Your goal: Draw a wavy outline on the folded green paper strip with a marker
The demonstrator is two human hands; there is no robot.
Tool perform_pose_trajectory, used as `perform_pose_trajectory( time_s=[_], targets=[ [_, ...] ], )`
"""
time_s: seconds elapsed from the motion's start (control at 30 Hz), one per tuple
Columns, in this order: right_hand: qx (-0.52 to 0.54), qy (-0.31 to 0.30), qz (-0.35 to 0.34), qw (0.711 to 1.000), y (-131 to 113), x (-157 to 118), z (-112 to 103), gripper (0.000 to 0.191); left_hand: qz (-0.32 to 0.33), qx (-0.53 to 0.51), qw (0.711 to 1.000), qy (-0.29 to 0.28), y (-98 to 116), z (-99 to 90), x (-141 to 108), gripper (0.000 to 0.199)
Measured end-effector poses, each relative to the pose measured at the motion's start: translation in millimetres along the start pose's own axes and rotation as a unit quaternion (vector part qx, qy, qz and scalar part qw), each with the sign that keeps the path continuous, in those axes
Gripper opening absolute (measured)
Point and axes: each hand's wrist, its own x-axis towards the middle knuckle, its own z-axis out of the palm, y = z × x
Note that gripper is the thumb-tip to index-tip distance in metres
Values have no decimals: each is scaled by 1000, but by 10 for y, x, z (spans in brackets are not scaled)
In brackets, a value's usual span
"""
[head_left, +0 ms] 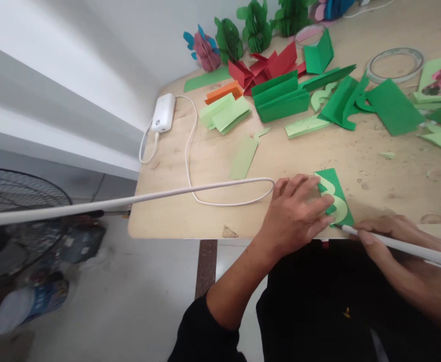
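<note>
Near the table's front edge lies a folded dark green paper piece [341, 197], with a pale green curvy paper cut-out [340, 208] on top of it. My left hand [296, 213] rests flat over their left side, fingers spread, pressing them against the table and hiding part of both. In my right hand [401, 246] is a white pen [397, 243], gripped between thumb and fingers. Its dark tip touches or nearly touches the lower edge of the cut-out and green paper.
A white cable [220, 187] runs across the table's left side, near a white power bank [163, 113]. Folded green paper [281, 98], red paper [265, 68], a tape roll [396, 65] and scraps lie farther back. Green paper figures [257, 27] stand along the wall. A fan [20, 201] is at left.
</note>
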Motion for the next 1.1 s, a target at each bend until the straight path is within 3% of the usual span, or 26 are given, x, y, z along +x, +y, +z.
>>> perform_pose_trajectory(
  time_s=[0.4,1.1],
  targets=[
    [-8,10,19,1000,89,-63,-6,10,0,-7,1000,9,4,-5,-1,26],
    [-75,29,45,996,139,-34,-44,22,2,-2,1000,10,0,2,-2,27]
  ],
)
